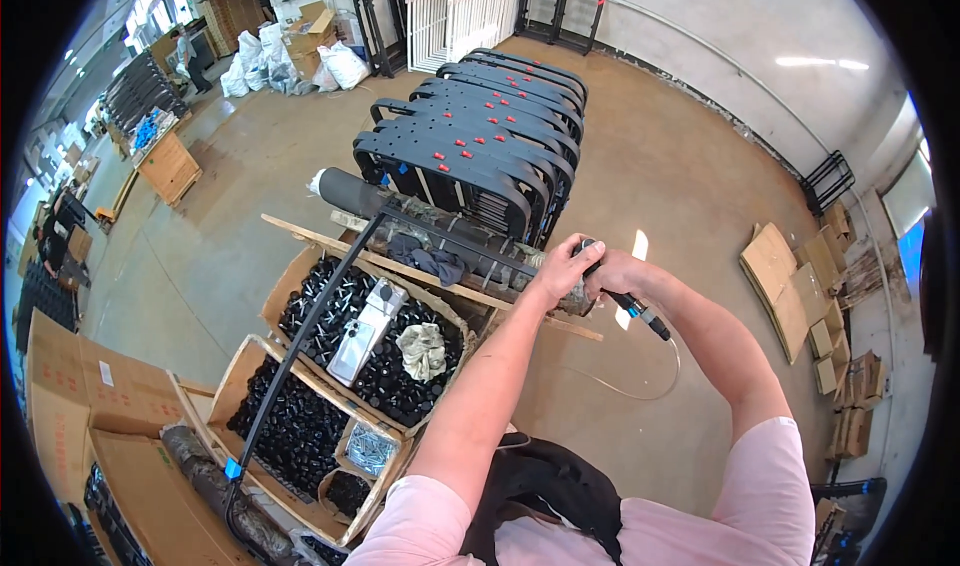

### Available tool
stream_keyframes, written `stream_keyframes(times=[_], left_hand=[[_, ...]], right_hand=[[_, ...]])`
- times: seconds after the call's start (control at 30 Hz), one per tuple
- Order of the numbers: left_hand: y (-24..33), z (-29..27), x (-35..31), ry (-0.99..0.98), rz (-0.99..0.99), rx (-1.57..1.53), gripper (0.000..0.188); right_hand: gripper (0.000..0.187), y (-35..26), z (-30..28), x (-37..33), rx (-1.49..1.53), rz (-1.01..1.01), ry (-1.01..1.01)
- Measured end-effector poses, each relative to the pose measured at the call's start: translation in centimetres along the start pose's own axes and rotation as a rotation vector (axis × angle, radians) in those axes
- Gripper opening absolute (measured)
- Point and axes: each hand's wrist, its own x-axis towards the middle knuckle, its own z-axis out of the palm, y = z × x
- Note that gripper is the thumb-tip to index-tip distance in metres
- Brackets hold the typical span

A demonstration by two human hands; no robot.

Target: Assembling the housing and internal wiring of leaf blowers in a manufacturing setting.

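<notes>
Left hand point(562, 272): at the right end of the far bar of a black tube frame point(318, 313), fingers bent close by the upper end of a tool; exactly what they close on cannot be told. Right hand point(618, 274): beside the left, fingers wrapped around the tool point(650, 319), a slim dark driver, its rear end slanting near and right, with a thin hose point(672, 376) looping from it. Frame: one, lying over the bins, its far bar along a padded beam point(345, 192), its left bar running to the near left, a blue piece on it. Wood strip point(380, 259): one, along the beam's near side. Dark cloth point(425, 258): one, crumpled, by the beam. Far bin point(283, 291): cardboard, holding black-headed bolts, a pale packet point(368, 331) and a crumpled whitish cloth point(422, 352). Near bin point(238, 381): small black parts, plus silver screws point(370, 449) in its right part. Finished-looking panels point(470, 136): dark, stacked upright beyond the beam, red pieces on them. Flat cardboard point(775, 286): right, against the wall.
</notes>
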Motion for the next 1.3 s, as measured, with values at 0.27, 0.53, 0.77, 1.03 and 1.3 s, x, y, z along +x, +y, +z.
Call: stream_keyframes(times=[0.27,0.53,0.77,1.03,1.3], left_hand=[[5.2,-2.3,-1.1,0.104,0.125,-0.039,0.035],[9.3,-21.4,-2.7,0.521,0.158,-0.051,0.030],[13.5,-34.5,-0.4,0.715,0.216,-0.049,0.032],[11.7,-38.6,2.2,0.781,0.218,-0.086,0.034],[11.7,-38.7,2.4,0.801,0.227,-0.051,0.033]], right_hand=[[0.018,-7.1,0.8,-2.9,0.034,-0.180,0.073],[0.036,-24.1,8.2,8.5,-0.392,-0.317,-0.142],[0.032,-35.4,12.4,18.4,-0.551,-0.473,-0.143],[0.028,-37.4,13.2,23.5,-0.615,-0.445,-0.181],[0.032,-37.7,13.3,24.5,-0.649,-0.462,-0.205]])
